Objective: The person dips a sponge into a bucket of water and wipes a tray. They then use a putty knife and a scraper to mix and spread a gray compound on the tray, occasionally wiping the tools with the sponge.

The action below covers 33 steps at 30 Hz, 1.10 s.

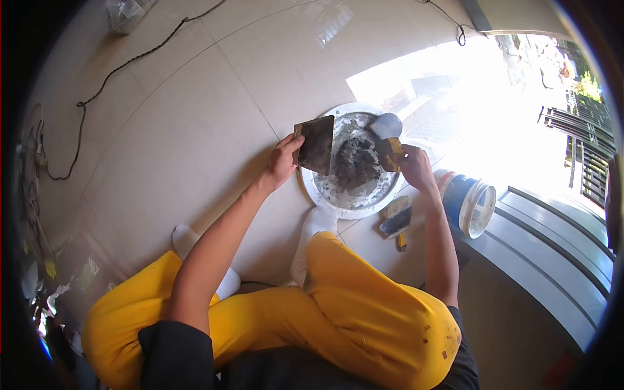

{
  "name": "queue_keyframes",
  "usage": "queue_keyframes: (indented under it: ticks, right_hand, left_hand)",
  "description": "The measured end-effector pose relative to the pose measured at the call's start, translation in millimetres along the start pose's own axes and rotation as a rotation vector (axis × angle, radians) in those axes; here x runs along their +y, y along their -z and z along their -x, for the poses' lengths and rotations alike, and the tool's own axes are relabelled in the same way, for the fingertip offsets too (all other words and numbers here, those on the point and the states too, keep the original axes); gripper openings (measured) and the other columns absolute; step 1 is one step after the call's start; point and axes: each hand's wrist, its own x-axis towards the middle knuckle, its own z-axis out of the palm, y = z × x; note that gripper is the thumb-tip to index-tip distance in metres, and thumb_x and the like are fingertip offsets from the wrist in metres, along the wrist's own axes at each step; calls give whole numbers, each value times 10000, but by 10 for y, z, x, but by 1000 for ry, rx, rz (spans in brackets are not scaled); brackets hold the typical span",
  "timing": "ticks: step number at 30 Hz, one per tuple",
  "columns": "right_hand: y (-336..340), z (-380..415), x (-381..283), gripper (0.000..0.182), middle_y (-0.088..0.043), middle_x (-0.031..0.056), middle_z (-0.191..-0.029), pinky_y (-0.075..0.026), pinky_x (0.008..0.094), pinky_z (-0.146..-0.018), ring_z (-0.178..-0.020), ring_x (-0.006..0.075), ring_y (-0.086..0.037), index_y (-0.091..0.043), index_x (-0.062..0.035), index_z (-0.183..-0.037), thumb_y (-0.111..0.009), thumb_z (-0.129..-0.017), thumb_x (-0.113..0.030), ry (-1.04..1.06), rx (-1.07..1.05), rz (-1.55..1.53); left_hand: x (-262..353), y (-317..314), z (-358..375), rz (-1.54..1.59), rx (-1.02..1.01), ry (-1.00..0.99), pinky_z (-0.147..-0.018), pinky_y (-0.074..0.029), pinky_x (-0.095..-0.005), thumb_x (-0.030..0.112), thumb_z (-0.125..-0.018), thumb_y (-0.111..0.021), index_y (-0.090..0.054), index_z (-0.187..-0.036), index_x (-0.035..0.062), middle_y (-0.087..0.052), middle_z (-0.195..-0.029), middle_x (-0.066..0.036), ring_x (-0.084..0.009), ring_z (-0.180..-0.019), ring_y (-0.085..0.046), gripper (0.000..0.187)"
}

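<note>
A round, pale tray (312, 186) on the tiled floor holds grey, lumpy material. Over its left edge, my left hand (283, 160) grips a dark, flat rectangular plate (316, 144) by its left side, thumb on top. At the tray's right side, my right hand (416, 168) is closed on a yellowish-brown piece (389, 155), whose exact kind I cannot make out. A rounded grey piece (387, 126) lies at the tray's upper right rim, just above the yellowish piece; whether the two are joined is unclear.
Right of my right forearm, a white and blue bucket (463, 200) lies tilted beside metal door tracks (552, 240). A dark-faced block (396, 222) and a small yellow tool (402, 242) lie below the tray. A dark cord (133, 60) crosses the floor at upper left.
</note>
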Motion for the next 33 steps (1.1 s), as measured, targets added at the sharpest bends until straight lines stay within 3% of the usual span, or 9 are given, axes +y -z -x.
queue_keyframes:
  ticks: [2, 6, 8, 12, 16, 20, 26, 28, 33]
  right_hand:
    - [-47, 8, -80, 166, -650, 160, -804, -480, 391, -655, -702, 301, -617, -669, -40, -865, -548, -759, -78, -12, 37, -4]
    - [-533, 111, -226, 205, -656, 86, -925, -532, 327, -580, -787, 229, -612, -664, -48, -832, -538, -682, 15, 580, 244, 304]
    - [-385, 246, -348, 269, -646, 80, -917, -532, 321, -558, -796, 225, -602, -668, -44, -873, -531, -657, 40, 651, 111, 382]
    - [-221, 60, -255, 310, -621, 53, -900, -513, 304, -594, -786, 214, -588, -672, -74, -895, -550, -636, 46, 571, 43, 288]
    - [-262, 142, -384, 207, -660, 65, -821, -493, 350, -592, -759, 223, -575, -677, -51, -826, -573, -674, 43, 758, 68, 395]
    - [127, -140, -396, 151, -655, 124, -756, -481, 364, -654, -739, 247, -564, -689, -47, -874, -612, -744, -43, 450, -2, 209]
    - [-132, -537, -621, 174, -639, 95, -732, -464, 355, -752, -779, 225, -556, -677, -46, -832, -555, -746, 42, 506, -24, 259]
    - [-300, -535, -566, 218, -630, 82, -733, -465, 342, -751, -783, 215, -549, -673, -65, -814, -541, -726, 85, 899, -25, 267]
    - [-459, 367, -308, 142, -602, 14, -849, -462, 296, -727, -818, 162, -519, -648, -68, -856, -609, -722, -43, 1016, 139, 513]
  left_hand:
    - [3, 3, 0, 13, -12, -5, -948, -402, -301, 207, -946, -404, -465, -1173, 10, -559, -1148, -85, -156, -1061, -535, 307]
    - [-54, 63, -50, 40, -18, -2, -942, -405, -307, 207, -946, -399, -486, -1142, 10, -560, -1145, -89, -158, -1049, -542, 291]
    - [-18, 57, -58, 53, -35, -13, -939, -407, -307, 210, -945, -400, -496, -1129, 14, -562, -1142, -87, -156, -1044, -544, 285]
    - [18, 40, -53, 10, 30, 8, -928, -415, -307, 206, -948, -395, -494, -1139, 19, -574, -1129, -74, -147, -1032, -548, 285]
    - [-11, 7, -20, 29, 7, -7, -925, -416, -302, 220, -938, -407, -498, -1114, 17, -580, -1107, -72, -147, -1012, -556, 284]
    - [-106, 168, -111, 31, -57, -2, -965, -398, -338, 271, -955, -335, -447, -1232, -13, -560, -1188, -119, -197, -1107, -530, 412]
    - [-72, 154, -86, 33, -68, -2, -977, -391, -349, 303, -956, -287, -405, -1282, -29, -549, -1209, -140, -227, -1145, -514, 480]
    - [-70, 147, -78, 30, -65, 9, -978, -390, -349, 298, -957, -283, -404, -1282, -30, -549, -1208, -141, -227, -1146, -513, 477]
    - [-102, 167, -88, 57, -51, 3, -981, -386, -350, 287, -960, -271, -398, -1285, -31, -551, -1202, -144, -228, -1144, -514, 472]
